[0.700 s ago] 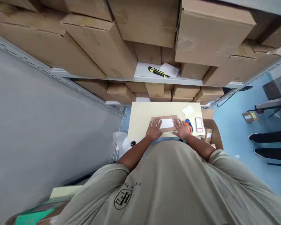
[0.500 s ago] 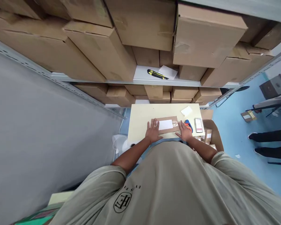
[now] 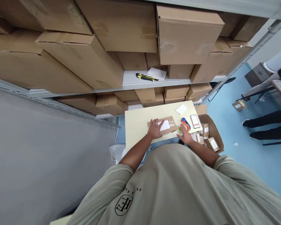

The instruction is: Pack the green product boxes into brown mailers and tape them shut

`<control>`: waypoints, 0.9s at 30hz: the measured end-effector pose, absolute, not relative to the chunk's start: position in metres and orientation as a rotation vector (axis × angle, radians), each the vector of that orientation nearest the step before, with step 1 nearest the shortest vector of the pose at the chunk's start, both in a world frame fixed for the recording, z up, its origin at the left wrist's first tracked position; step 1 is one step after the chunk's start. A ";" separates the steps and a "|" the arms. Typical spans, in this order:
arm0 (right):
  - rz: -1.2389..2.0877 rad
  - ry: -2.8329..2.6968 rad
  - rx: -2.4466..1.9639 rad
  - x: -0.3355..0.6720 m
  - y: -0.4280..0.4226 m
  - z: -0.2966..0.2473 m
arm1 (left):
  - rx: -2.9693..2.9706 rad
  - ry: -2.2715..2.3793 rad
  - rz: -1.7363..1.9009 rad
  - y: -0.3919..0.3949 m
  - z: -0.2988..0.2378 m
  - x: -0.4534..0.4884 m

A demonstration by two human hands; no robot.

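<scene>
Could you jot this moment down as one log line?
left hand: on labelled box | right hand: at tape dispenser, contact unclear | place: cream table

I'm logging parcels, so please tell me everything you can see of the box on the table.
The box is brown, oblong and low, and looks like cardboard. A white label lies on top, and shiny, seemingly clear tape shows toward its right end. It appears closed, lying flat on the cream table near the person's edge. The left hand rests on its left part, a finger reaching over the label.
</scene>
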State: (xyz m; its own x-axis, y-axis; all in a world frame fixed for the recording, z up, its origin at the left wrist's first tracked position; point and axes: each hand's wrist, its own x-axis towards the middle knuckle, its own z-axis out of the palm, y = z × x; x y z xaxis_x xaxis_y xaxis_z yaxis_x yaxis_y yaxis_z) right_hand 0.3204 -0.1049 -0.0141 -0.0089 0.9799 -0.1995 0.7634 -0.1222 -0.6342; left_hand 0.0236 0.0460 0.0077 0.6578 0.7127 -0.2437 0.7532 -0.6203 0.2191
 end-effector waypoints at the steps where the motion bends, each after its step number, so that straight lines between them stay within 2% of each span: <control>1: 0.842 -1.808 -1.931 0.320 -0.103 -0.009 | 2.589 1.149 -0.174 0.046 0.010 0.020; 9: 0.525 -2.257 -1.832 0.294 -0.069 0.070 | 2.813 0.906 -0.121 0.035 0.060 0.007; 14: 0.486 -2.559 -1.767 0.269 -0.056 0.098 | 2.924 0.764 -0.098 0.020 0.099 0.027; 21: 0.414 -2.561 -1.906 0.283 -0.065 0.125 | 2.951 0.749 -0.048 0.013 0.132 0.057; 27: 0.380 -2.459 -1.883 0.319 -0.079 0.132 | 2.877 0.743 0.000 0.011 0.140 0.090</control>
State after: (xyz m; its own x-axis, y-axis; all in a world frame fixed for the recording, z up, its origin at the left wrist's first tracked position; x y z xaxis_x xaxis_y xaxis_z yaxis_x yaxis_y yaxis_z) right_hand 0.3188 -0.0793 0.1323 -0.2717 0.9535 -0.1303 0.9483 0.2422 -0.2049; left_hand 0.0903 0.0106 0.1395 0.8758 0.4808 -0.0424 0.4808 -0.8614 0.1635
